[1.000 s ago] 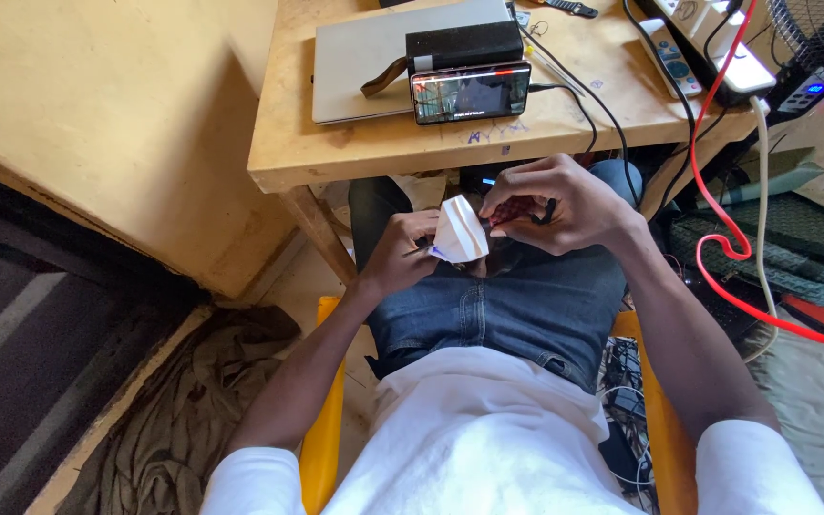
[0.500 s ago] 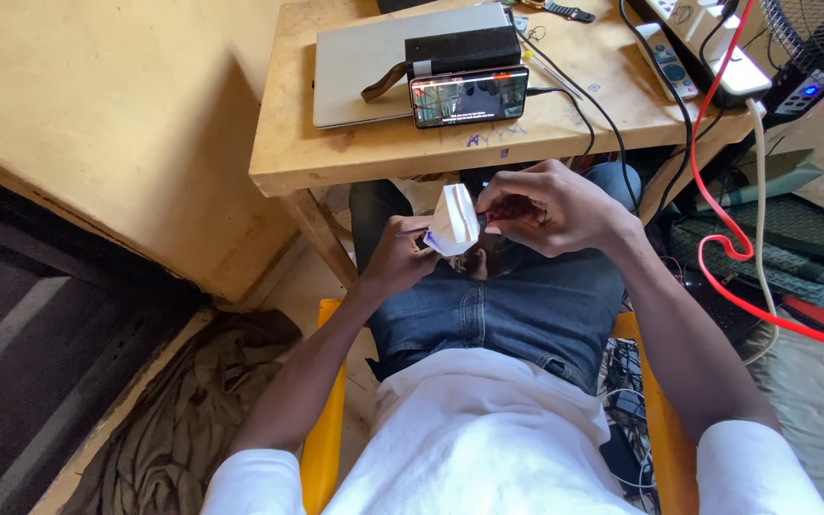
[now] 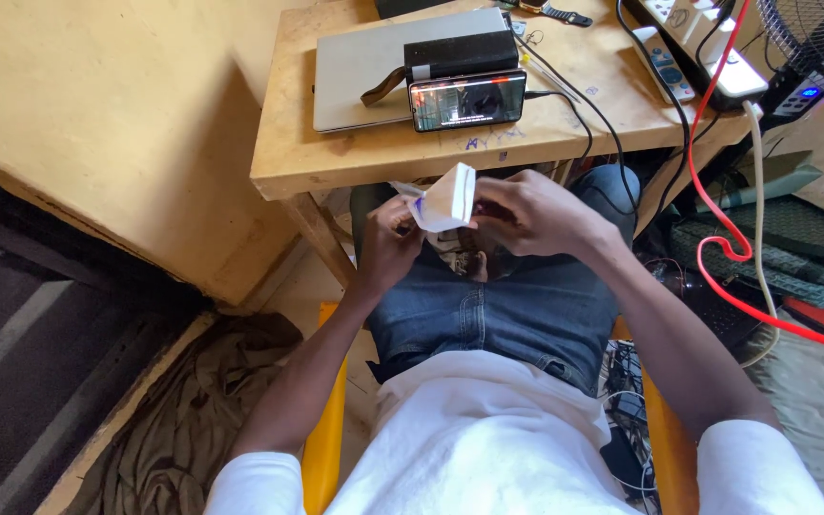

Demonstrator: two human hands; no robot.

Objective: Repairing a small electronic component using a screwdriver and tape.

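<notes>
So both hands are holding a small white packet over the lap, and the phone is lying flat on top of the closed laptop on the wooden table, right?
Not quite. In the head view the phone stands on its long edge, propped against a black box on the closed laptop, not lying flat. The rest holds: the left hand and right hand hold the small white packet over the lap, by the wooden table.

A phone (image 3: 467, 100) leans on a box (image 3: 460, 56) atop my laptop (image 3: 364, 67) on the table (image 3: 383, 157); a power strip (image 3: 708, 38) lies right.
</notes>
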